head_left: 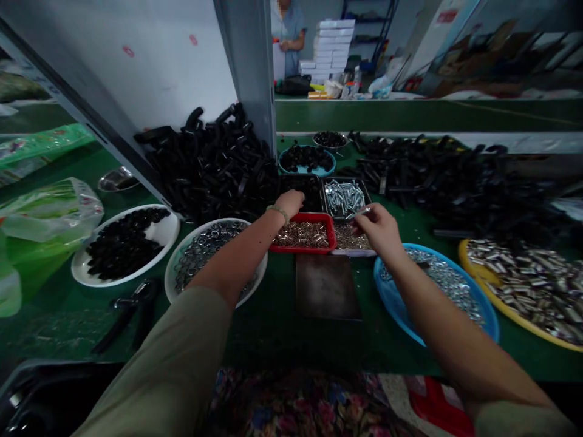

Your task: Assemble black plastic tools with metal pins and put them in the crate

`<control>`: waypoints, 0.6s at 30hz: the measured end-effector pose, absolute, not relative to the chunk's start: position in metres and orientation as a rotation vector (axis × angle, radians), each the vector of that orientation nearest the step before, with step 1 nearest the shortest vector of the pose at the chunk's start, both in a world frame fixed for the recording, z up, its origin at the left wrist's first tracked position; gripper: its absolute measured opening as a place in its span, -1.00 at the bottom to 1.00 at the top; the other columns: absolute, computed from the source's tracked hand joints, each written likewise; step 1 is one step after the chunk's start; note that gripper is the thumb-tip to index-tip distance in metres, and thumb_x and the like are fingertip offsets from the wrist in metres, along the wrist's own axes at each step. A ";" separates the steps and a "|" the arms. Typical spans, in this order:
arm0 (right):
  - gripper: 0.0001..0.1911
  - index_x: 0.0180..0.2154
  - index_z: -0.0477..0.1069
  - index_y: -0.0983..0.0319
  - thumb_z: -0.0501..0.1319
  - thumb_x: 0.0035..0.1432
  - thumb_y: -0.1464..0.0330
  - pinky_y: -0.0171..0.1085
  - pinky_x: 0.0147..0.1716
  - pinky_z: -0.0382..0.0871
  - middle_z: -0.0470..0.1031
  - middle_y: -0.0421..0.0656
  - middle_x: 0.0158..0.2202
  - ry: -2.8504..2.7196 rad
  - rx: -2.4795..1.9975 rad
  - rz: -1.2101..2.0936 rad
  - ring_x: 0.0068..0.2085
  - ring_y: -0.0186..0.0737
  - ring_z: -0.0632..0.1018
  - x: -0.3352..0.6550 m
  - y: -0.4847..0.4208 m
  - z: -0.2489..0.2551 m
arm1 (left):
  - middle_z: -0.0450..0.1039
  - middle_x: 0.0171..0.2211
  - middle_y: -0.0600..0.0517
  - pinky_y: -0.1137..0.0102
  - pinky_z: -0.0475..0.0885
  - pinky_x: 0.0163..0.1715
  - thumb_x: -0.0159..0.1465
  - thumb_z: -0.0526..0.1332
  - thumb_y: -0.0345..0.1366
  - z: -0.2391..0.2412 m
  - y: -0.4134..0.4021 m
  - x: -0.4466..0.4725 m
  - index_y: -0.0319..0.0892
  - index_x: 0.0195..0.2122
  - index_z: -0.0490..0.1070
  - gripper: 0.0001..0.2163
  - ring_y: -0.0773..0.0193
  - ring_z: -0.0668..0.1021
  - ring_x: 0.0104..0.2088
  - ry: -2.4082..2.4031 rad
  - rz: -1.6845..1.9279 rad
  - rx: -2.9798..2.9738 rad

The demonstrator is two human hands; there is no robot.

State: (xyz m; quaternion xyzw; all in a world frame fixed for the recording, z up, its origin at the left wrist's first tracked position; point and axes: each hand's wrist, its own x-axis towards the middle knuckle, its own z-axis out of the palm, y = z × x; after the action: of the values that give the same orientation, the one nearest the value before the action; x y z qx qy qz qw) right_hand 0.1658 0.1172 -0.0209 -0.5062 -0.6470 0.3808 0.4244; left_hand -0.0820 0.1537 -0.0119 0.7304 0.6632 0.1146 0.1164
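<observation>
My left hand [290, 205] reaches over the near edge of a black tray [312, 189] with small dark parts in it. Its fingers are curled down, and whatever is between them is hidden. Just below it stands a red tray [334, 237] of small copper-coloured rivets [303, 234]. My right hand [378, 226] is closed in a pinch on a shiny metal screw [364, 210]. It hovers at the near right corner of a dark tray of silver screws [345, 197], above a pale tray of small brownish metal pieces [348, 237].
A dark metal plate [327, 286] lies in front of the trays. Round trays of metal parts flank it, including a blue one [489, 321] and a yellow one [483, 280]. Black parts [218, 164] are heaped against a grey post [252, 73]. A person [291, 42] stands beyond.
</observation>
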 end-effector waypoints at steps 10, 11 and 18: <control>-0.89 -0.30 0.37 0.15 0.24 0.09 0.31 -0.31 -0.49 0.33 0.39 -0.28 -0.49 -1.569 -1.106 0.843 -0.49 -0.30 0.44 0.168 0.021 -0.029 | 0.50 -0.17 -0.10 0.32 0.43 -0.11 0.21 0.23 -0.36 -0.020 0.104 -0.072 -0.27 -0.11 0.40 -0.77 0.24 0.54 -0.20 1.642 0.947 1.767; -0.91 -0.30 0.38 0.15 0.23 0.10 0.31 -0.30 -0.48 0.33 0.41 -0.26 -0.47 -1.600 -1.099 0.804 -0.47 -0.29 0.44 0.164 0.018 -0.029 | 0.50 -0.16 -0.08 0.30 0.43 -0.10 0.17 0.27 -0.36 -0.022 0.088 -0.065 -0.26 -0.10 0.41 -0.74 0.24 0.54 -0.20 1.475 1.050 1.650; -0.93 -0.31 0.39 0.17 0.19 0.12 0.34 -0.29 -0.42 0.39 0.50 -0.18 -0.39 -1.881 -1.005 0.589 -0.40 -0.25 0.50 0.146 -0.002 -0.033 | 0.53 -0.12 -0.03 0.24 0.32 0.08 0.07 0.34 -0.41 -0.039 -0.015 -0.019 -0.20 -0.13 0.50 -0.70 0.19 0.51 -0.07 0.927 1.192 1.203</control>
State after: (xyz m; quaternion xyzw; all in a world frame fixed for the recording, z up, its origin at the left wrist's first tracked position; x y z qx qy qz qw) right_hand 0.1457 -0.0021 -0.0334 -0.4061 -0.7602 0.2380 0.4478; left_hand -0.0193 -0.0154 -0.0391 0.5125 0.3948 0.5076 0.5690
